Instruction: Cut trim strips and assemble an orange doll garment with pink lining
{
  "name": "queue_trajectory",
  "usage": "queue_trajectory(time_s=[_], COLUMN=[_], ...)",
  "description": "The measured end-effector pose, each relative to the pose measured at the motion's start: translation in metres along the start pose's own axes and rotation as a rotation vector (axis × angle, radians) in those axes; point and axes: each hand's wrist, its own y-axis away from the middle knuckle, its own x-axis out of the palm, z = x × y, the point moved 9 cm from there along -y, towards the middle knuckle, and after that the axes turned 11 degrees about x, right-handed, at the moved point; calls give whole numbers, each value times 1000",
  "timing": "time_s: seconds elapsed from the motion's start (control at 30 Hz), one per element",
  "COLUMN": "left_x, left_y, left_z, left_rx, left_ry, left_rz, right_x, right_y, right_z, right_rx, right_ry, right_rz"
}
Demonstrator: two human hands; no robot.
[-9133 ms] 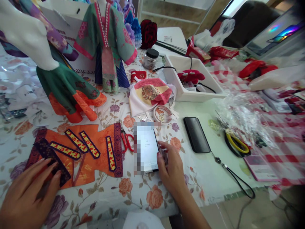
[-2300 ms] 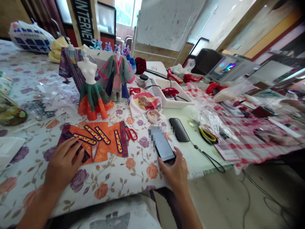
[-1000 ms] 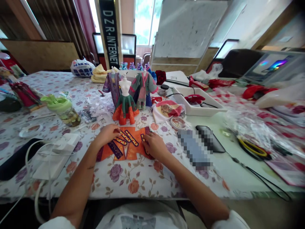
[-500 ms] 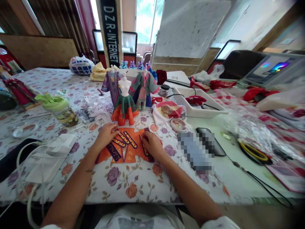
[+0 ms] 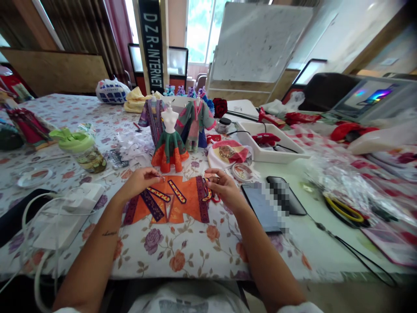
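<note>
An orange doll-sized garment piece (image 5: 190,202) lies flat on the flowered cloth, with dark purple patterned bands at its side edges. Two yellow-and-red strips with dark borders, a left strip (image 5: 158,194) and a middle strip (image 5: 177,191), rest on it beside a wide purple strip (image 5: 152,204). My left hand (image 5: 141,184) is closed in a pinch at the garment's upper left; what its fingertips hold is too small to tell. At the right edge, my right hand (image 5: 224,188) pinches a curved patterned strip (image 5: 206,193). Red scissor-like handles (image 5: 215,198) show partly beneath it.
A doll form in a green-and-orange skirt (image 5: 171,145) stands just behind the garment. A lidded jar (image 5: 83,152) and power strip (image 5: 63,215) are at left. A tape roll (image 5: 243,172), phone (image 5: 262,208), dark case (image 5: 286,195) and white tray (image 5: 273,150) are at right.
My right hand has moved right and lifted the patterned strip off the garment, uncovering its purple edge band. My left hand has shifted slightly left, and fewer strips show in the middle.
</note>
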Motion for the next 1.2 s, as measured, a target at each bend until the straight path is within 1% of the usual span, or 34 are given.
queue_trajectory(time_s=[0.07,0.1,0.13,0.17,0.2,0.23,0.27,0.3,0.37,0.43,0.53,0.6,0.7,0.83,0.97,1.1,1.2], left_x=[29,47,63,76,87,94,96,93,82,68,54,52,56,58,54,45,40], left_y=[1,2,3,3,2,0,-3,-6,-14,-21,-29,-32,-33,-30,-29,-28,-27], left_z=[-17,-28,-38,-46,-51,-51,-49,-44,-34,-23,-8,1,12,18,18,17,19], left_rx=[-43,-39,-23,10,48,77,89,95,95,93,57,24,-3,6,18,5,-12], left_ry=[258,326,344,309,219,104,17,-61,-174,-271,-389,-450,-490,-463,-381,-244,-81], left_rz=[155,258,342,415,471,496,482,446,340,248,141,85,43,24,-4,-55,-87], right_x=[4,8,12,14,14,11,6,1,-10,-15,-12,-8,-9,-17,-27,-35,-36], right_y=[-2,-4,-8,-11,-15,-17,-18,-16,-9,-1,8,10,9,-1,-24,-41,-41], right_z=[7,10,12,12,12,12,13,14,14,8,-5,-10,-12,-10,-4,4,9], right_rx=[-26,-39,-45,-40,-25,-3,23,50,95,135,175,195,225,226,180,124,84], right_ry=[104,211,379,587,803,997,1144,1233,1290,1349,1428,1470,1510,1529,1519,1479,1434], right_rz=[36,44,29,-13,-77,-155,-233,-301,-379,-394,-367,-377,-434,-483,-512,-565,-605])
